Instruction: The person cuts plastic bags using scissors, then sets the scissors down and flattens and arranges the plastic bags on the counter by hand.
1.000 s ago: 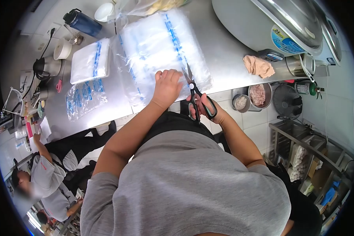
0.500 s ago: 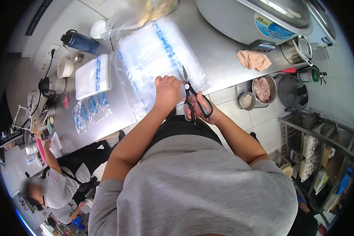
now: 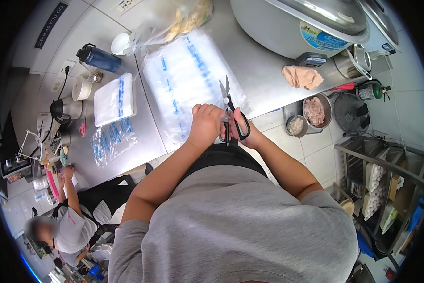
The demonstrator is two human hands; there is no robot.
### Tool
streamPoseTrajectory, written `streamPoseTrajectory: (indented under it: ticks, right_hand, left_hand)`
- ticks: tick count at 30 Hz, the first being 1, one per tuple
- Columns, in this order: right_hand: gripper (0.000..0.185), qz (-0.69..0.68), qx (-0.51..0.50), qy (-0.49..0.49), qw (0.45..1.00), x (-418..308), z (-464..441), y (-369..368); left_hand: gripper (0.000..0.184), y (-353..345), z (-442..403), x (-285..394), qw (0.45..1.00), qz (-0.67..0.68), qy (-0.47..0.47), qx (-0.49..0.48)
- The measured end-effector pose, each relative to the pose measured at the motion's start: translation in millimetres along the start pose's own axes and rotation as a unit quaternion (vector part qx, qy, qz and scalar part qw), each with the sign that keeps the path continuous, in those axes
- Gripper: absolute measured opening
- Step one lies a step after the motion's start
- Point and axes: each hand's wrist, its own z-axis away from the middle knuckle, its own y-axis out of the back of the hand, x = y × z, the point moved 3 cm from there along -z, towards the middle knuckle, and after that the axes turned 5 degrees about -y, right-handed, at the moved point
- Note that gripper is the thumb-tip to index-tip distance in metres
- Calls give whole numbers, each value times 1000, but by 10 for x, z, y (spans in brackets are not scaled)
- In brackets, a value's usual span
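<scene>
My right hand (image 3: 245, 133) grips a pair of black-handled scissors (image 3: 229, 101), fingers through the handle loops. Their blades point away from me and stand slightly apart, over the edge of a large stack of clear plastic bags (image 3: 198, 66) with blue print. Close beside the scissors, my left hand (image 3: 206, 125) is closed at the stack's near right corner. A bit of clear plastic (image 3: 224, 116) shows at its fingertips; what else it holds is hidden.
A smaller bag stack (image 3: 114, 99) and a crumpled printed wrapper (image 3: 112, 141) lie to the left. A big rice cooker (image 3: 278, 33) and a tan cloth (image 3: 302, 77) are right. Bowls of raw meat (image 3: 314, 112) sit lower right. A co-worker (image 3: 77, 226) works lower left.
Both hands have come closer together and slightly toward me. The scissors have turned more upright, with their blades less spread. The view has shifted slightly.
</scene>
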Motion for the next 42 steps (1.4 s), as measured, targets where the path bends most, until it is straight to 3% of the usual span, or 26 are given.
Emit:
streamPoseTrajectory:
  ticks: [8,14,19,29,32,36,39,42]
  right_hand:
    - [76,13,180,15,984,-245,-324,194]
    - [84,-8,182,64,981,-547,-530,303]
    - [89,-21,191,53,980,-609,-620,301]
    - [81,42,174,91,980,-1099,-910,512]
    - [74,273,267,21,924,-1382,-987,659]
    - [73,277,298,65,911,-1524,-945,664]
    - [71,491,415,129,755,-1486,-904,912]
    - [72,579,459,32,673,-1540,-625,733]
  left_hand:
    - [7,174,-10,192,999,37,-9,-39]
    - [13,146,31,313,988,118,-67,-71]
    - [14,64,30,431,958,212,-110,-158]
    - [4,-131,85,547,885,301,-119,-336]
    - [4,-201,117,437,916,286,-65,-274]
    - [5,-263,61,116,974,177,77,-121]
    - [5,-293,-87,-217,985,119,107,-63]
    - [9,-320,-206,-407,988,90,116,-45]
